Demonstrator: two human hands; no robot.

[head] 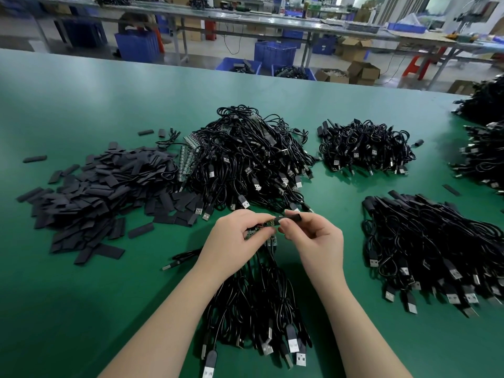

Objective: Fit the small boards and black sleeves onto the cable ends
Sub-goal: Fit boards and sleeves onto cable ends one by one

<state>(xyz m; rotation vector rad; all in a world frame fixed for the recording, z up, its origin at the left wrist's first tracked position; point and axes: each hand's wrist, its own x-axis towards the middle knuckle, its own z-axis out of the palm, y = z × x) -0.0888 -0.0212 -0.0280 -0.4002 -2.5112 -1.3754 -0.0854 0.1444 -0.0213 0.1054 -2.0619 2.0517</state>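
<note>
Near the bench's (81, 309) near edge, a small board (268, 223) is pinched in the left grip (240, 241) and a black sleeve (293, 217) in the right grip (313, 238), above a cable bundle (253, 304) partly hidden by forearms. Open green surface lies left. Sleeve pile (95, 197) and cable heaps (245, 159) crowd mid-bench.

I see five cable heaps (245, 156), one sleeve pile (103, 192), and one sleeve (293, 217) in my fingers.

Small board (262, 227) largely hidden under fingers (252, 223).
</note>
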